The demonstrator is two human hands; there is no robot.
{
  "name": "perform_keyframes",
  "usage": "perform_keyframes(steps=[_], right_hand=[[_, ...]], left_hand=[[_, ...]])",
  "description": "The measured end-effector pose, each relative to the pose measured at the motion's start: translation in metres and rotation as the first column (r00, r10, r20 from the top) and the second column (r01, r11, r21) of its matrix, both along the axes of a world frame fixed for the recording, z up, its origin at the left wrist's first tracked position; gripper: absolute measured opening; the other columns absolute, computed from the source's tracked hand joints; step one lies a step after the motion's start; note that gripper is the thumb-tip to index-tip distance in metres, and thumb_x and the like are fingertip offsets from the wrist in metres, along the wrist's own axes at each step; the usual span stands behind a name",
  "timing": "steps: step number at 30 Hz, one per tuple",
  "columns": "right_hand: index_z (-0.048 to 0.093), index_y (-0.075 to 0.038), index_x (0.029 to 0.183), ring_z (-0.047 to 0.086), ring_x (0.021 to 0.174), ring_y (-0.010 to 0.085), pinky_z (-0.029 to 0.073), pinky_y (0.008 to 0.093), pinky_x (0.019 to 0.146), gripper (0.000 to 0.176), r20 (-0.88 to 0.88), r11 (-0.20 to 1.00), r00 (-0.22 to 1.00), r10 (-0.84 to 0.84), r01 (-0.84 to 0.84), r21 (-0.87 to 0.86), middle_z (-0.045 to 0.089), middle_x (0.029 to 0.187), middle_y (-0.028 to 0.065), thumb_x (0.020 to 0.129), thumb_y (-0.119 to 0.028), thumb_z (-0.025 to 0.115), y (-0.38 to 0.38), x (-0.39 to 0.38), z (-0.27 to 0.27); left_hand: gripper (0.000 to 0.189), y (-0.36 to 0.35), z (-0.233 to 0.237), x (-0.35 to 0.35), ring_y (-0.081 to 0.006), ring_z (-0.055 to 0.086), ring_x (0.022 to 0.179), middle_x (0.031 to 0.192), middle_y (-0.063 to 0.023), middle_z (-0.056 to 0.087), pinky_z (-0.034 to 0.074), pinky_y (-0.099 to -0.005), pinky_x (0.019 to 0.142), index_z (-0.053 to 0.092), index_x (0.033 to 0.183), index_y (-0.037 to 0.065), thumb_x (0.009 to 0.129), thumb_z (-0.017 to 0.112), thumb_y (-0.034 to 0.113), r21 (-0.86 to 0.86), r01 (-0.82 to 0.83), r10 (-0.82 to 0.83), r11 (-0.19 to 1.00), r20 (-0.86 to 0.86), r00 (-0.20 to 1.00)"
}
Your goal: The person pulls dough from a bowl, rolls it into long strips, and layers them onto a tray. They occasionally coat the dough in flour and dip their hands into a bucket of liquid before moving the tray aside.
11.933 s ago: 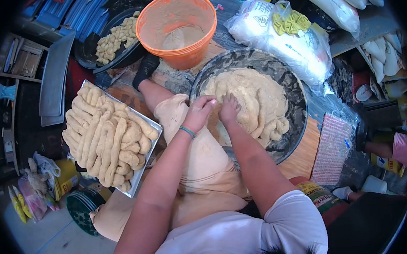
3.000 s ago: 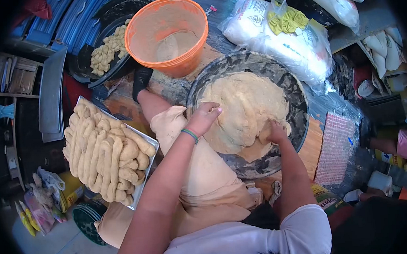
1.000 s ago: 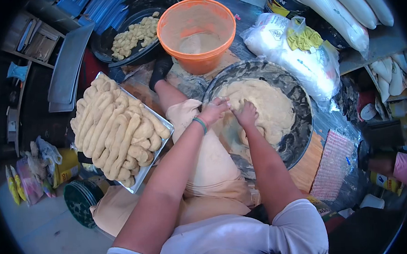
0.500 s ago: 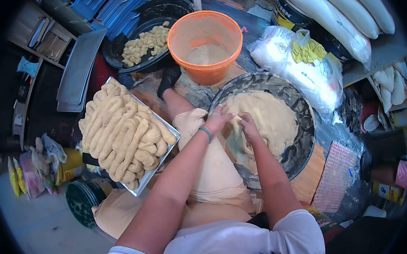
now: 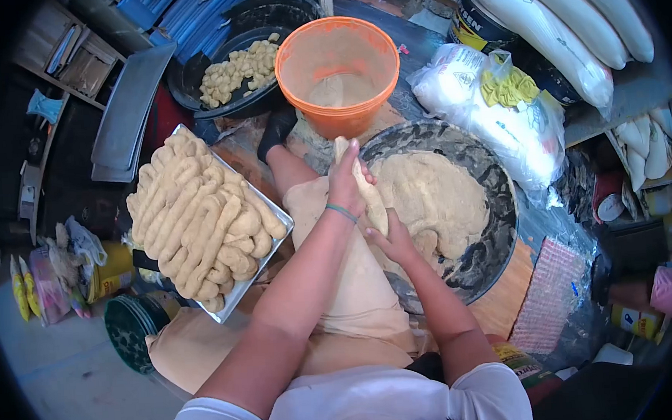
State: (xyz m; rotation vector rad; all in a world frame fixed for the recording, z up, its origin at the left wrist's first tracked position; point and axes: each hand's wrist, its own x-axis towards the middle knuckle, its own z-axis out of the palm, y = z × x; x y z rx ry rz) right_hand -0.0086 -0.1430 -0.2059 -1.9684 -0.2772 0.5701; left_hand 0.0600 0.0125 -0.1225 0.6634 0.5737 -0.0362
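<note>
Dough strip held lengthwise over the side of a round basin

The dough strip (image 5: 370, 198) is raised above the left side of the black basin (image 5: 504, 203), apart from the larger dough mass (image 5: 452, 191) within. The left hand (image 5: 344, 192) is closed around its upper part; the right hand (image 5: 402, 243) meets its lower end, thumb and fingers parted about it, though whether they press cannot be told. The step appears to be the handling of a single separated portion. Any shift of so soft a piece would call for a light grip and support at both ends, lest it stretch or sag. The long axis runs from near the orange bucket (image 5: 341, 121) back toward the person, slanting slightly rightward; the far end is higher in view. Similar strips (image 5: 190, 211) lie heaped on the metal tray (image 5: 240, 295).
</note>
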Motion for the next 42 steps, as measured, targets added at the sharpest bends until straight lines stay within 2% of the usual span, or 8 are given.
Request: perform_keyframes(steps=[5,9,16,23,31,35,38,42], right_hand=[[0.03,0.0,0.137,0.049,0.121,0.0273,0.039,0.0399,0.098,0.081,0.072,0.994,0.993,0.088,-0.092,0.054,0.05,0.127,0.0206,0.076,-0.031,0.072,-0.025,0.03,0.017],[0.031,0.0,0.139,0.05,0.117,0.0219,0.032,0.0348,0.106,0.075,0.508,0.898,0.754,-0.415,0.25,0.363,0.044,0.136,0.014,0.08,-0.026,0.069,0.005,0.051,0.082],[0.044,0.001,0.127,0.051,0.113,0.0181,0.038,0.0372,0.1,0.07,0.078,0.905,0.996,0.046,-0.008,-0.426,0.054,0.12,0.0063,0.072,-0.031,0.075,-0.027,0.061,-0.052],[0.049,0.0,0.124,0.056,0.104,0.026,0.044,0.0386,0.093,0.067,0.398,0.939,0.899,-0.183,0.04,0.341,0.058,0.117,0.0088,0.07,-0.029,0.077,0.014,0.063,0.105],[0.039,-0.008,0.135,0.063,0.098,0.0262,0.047,0.0392,0.086,0.075,-0.044,0.968,0.994,0.096,-0.104,-0.228,0.066,0.099,0.0089,0.072,-0.022,0.077,-0.028,0.056,-0.074],[0.03,-0.004,0.14,0.06,0.102,0.0316,0.047,0.0391,0.088,0.08,0.508,0.959,0.859,0.074,-0.2,0.2,0.059,0.114,0.0172,0.074,-0.017,0.073,0.013,0.078,0.068],[0.034,-0.002,0.138,0.06,0.106,0.0326,0.047,0.039,0.088,0.075,0.315,0.781,0.894,-0.319,0.06,0.621,0.054,0.122,0.0213,0.075,-0.017,0.071,0.053,0.051,0.12],[0.052,0.001,0.117,0.063,0.091,0.0407,0.049,0.0407,0.073,0.043,0.341,0.974,0.935,0.096,-0.017,-0.228,0.065,0.096,0.0231,0.08,-0.018,0.065,0.035,0.049,0.024]], left_hand=[[0.03,-0.022,0.036,0.004,-0.0162,0.059,0.066,0.078,-0.0056,0.059,0.05,-0.0301,0.064,0.057,0.1,0.006,0.082,0.07,0.027,0.384,0.137,-0.2,0.913,0.13,0.971],[0.047,-0.065,0.045,-0.01,-0.0209,0.06,0.098,0.106,-0.0109,0.061,0.047,-0.0272,0.085,0.05,0.116,0.001,0.082,0.071,0.028,0.941,-0.06,-0.537,0.332,0.241,0.808],[0.036,-0.043,0.139,-0.005,-0.0097,0.054,0.063,0.09,-0.0036,0.056,0.047,-0.0255,0.059,0.049,0.114,0.008,0.086,0.067,0.024,0.679,-0.077,-0.264,0.73,0.385,0.884],[0.028,-0.058,0.096,0.009,-0.0048,0.049,0.056,0.08,0.0005,0.052,0.041,-0.0204,0.048,0.051,0.11,0.009,0.088,0.065,0.019,0.727,-0.385,-0.143,0.569,0.549,0.824],[0.026,0.011,0.191,0.004,-0.006,0.047,0.05,0.066,0.0015,0.05,0.038,-0.0205,0.043,0.053,0.104,0.008,0.088,0.065,0.025,0.219,-0.288,0.164,0.932,0.453,0.876],[0.025,-0.005,0.151,0.003,-0.0077,0.05,0.051,0.065,-0.0002,0.052,0.039,-0.0212,0.044,0.055,0.09,0.008,0.087,0.066,0.031,0.411,-0.095,-0.062,0.907,0.352,0.934],[0.028,-0.022,0.154,-0.004,-0.0075,0.052,0.052,0.065,-0.0004,0.055,0.039,-0.02,0.044,0.057,0.084,0.008,0.087,0.066,0.034,0.346,-0.009,-0.116,0.938,0.342,0.933],[0.029,0.038,0.216,-0.021,-0.0055,0.049,0.049,0.064,0.0013,0.052,0.039,-0.0185,0.042,0.058,0.093,0.008,0.092,0.059,0.037,-0.031,-0.114,0.116,0.993,0.442,0.889]])
